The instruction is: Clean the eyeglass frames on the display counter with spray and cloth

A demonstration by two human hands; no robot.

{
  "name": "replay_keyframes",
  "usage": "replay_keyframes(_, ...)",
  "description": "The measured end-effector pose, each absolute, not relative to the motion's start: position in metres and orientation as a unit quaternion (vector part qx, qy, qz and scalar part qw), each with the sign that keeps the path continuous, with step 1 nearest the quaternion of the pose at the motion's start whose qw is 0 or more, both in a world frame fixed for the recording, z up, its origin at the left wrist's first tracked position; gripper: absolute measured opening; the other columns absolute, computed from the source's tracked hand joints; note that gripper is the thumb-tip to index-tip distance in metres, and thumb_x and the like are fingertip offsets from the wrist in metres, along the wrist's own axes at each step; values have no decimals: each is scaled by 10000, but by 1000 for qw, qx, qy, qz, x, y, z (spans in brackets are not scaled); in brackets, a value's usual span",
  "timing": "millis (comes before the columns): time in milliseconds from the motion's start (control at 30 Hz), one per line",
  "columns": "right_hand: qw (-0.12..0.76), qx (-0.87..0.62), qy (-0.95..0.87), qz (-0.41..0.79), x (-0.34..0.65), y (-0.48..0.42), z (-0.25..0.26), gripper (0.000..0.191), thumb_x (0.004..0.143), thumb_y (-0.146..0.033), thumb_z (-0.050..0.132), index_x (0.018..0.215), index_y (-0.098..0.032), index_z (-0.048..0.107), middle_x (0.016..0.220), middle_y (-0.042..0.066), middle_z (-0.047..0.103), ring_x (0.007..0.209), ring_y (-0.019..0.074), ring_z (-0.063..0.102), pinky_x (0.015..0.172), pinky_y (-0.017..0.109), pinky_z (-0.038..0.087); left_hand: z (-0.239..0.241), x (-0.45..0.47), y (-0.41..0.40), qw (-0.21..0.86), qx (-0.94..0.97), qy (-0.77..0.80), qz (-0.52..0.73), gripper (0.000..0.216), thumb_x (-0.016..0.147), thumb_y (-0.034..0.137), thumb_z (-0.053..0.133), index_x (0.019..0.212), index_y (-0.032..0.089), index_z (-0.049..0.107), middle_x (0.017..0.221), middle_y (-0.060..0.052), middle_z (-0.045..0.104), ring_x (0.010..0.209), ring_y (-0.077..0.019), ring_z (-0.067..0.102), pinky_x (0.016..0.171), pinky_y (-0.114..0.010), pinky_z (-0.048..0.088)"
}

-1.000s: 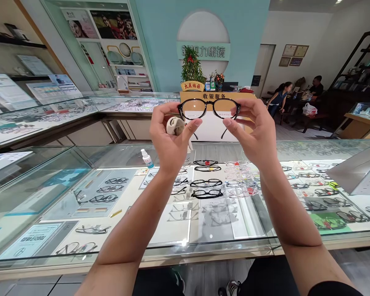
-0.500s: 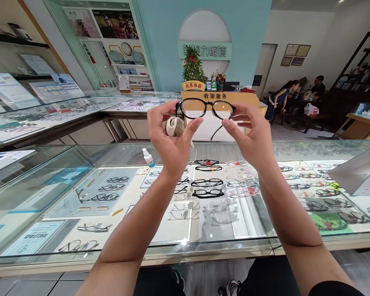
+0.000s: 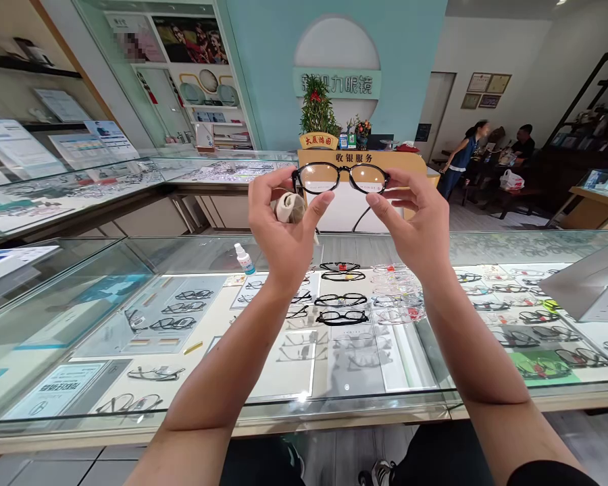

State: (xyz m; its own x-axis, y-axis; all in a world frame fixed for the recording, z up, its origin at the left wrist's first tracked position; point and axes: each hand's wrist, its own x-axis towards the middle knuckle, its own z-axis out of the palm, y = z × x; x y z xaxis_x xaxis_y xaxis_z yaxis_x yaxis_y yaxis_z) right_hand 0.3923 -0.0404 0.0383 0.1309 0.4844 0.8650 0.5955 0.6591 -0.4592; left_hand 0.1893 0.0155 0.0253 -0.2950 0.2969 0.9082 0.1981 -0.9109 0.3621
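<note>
A pair of black-framed eyeglasses [image 3: 344,177] is held up in front of me, above the glass counter. My left hand [image 3: 286,229] pinches the left end of the frame between thumb and fingers. A bunched beige cloth [image 3: 290,207] is also tucked in that hand's palm. My right hand [image 3: 415,219] grips the right end of the frame, thumb near the lower rim. One thin temple arm hangs below the right lens; the other is mostly hidden. Both lenses are see-through, showing the desk behind.
Below my arms lies a glass display counter [image 3: 182,420] with several rows of eyeglasses [image 3: 341,299]. A white spray bottle [image 3: 244,259] stands on it at left. Farther off is a cashier desk [image 3: 415,162] with a potted plant [image 3: 315,111]. Two people [image 3: 462,158] are at the back right.
The eyeglasses and both hands have shifted slightly right, and the hanging temple arm shows at a changed angle. A person at the back right stands more upright.
</note>
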Motion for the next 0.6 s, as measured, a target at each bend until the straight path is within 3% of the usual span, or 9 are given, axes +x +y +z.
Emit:
replay_keyframes(233, 629, -407, -656, -95, 390, -42, 39, 435, 1029, -579, 714, 1411, -369, 700, 1311, 79, 763, 1155, 291, 781, 949, 476, 676, 23, 187, 19, 70, 609, 211, 761, 576, 854, 703, 878, 1258, 340, 686, 1206, -73, 668, 1156, -294, 673, 925, -462, 588)
replay_keyframes(467, 632, -406, -654, -90, 389, -44, 40, 419, 1022, -578, 728, 1386, -371, 707, 1289, 74, 767, 1128, 289, 782, 957, 486, 670, 26, 190, 15, 65, 597, 200, 774, 555, 836, 672, 912, 1218, 320, 715, 1165, -62, 678, 988, -236, 665, 878, -432, 563)
replay_keyframes(600, 626, -408, -659, -84, 389, -45, 40, 419, 1032, -564, 715, 1401, -366, 707, 1298, 81, 759, 1153, 301, 778, 972, 498, 659, 25, 189, 18, 58, 606, 207, 766, 584, 846, 701, 888, 1245, 321, 691, 1166, -64, 680, 1090, -267, 675, 921, -443, 577)
